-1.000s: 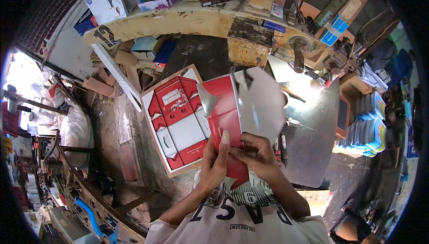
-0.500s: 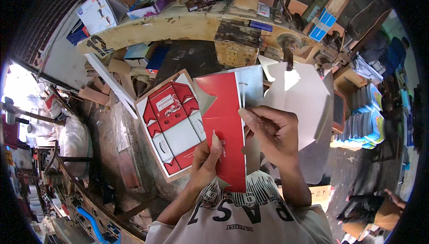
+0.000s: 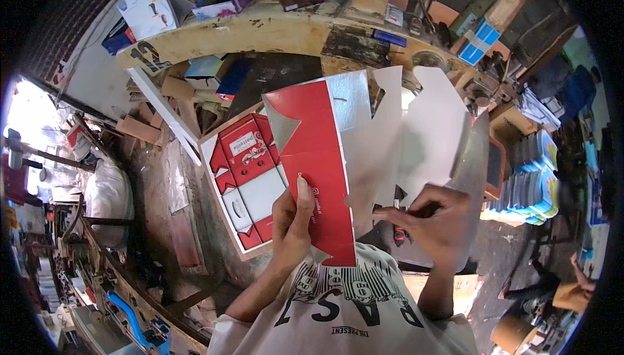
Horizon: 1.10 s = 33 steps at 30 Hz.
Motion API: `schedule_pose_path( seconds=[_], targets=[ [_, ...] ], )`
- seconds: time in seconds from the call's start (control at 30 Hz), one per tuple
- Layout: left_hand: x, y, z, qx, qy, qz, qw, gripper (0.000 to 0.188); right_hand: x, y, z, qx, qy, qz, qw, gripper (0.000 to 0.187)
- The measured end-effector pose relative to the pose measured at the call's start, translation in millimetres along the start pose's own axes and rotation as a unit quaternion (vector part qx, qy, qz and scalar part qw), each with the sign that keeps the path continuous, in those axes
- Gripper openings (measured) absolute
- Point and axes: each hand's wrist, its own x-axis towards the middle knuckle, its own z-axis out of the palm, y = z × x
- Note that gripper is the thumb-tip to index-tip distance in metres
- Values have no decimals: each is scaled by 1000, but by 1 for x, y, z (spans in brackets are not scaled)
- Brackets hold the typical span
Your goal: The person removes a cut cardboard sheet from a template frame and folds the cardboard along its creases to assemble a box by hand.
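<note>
Red card (image 3: pixel 318 140) is looking part-folded, not closed; your left hand (image 3: pixel 292 228) is pinching it; your right hand (image 3: pixel 431 225) is showing at four o'clock, grip unclear.

Left hand (image 3: pixel 292 222) grips, thumb uppermost; right hand (image 3: pixel 437 225) apart, fingers (image 3: pixel 398 217) bent.

Carton (image 3: pixel 325 160): glossy red face, small white print, right edge nicked
Flap (image 3: pixel 285 131): pale wedge at upper left
Pale panels (image 3: pixel 385 153): spread to the right, blurred
Pose: lengthwise, top leaning left
Place: held up in the left fingers (image 3: pixel 285 211)
</note>
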Motion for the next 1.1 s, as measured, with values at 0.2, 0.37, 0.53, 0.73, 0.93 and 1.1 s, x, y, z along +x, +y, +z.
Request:
schedule_pose_path(
  seconds=[0.2, 0.37, 0.53, 0.73, 0.93, 1.1],
  targets=[
    [-1, 1, 3, 29, -61, -3, 998, 37, 20, -15, 20, 197, 90, -205, 954, 16],
    [4, 10, 12, 107, -70, 29, 991, 18, 7, -34, 2, -33, 290, -364, 884, 27],
    [13, 36, 6, 295, -226, 197, 907, 22, 15, -57, -27, -276, 154, -472, 823, 23],
    [30, 48, -16, 289, -200, 270, 896, 21, 40, -38, -60, -260, 169, -481, 820, 15],
    [31, 43, -4, 359, -98, 312, 874, 18, 49, -37, -44, -214, 248, -426, 843, 29],
    [12, 46, -1, 348, -28, 197, 916, 17, -17, -19, -16, -12, 137, -170, 976, 47]
  ],
)
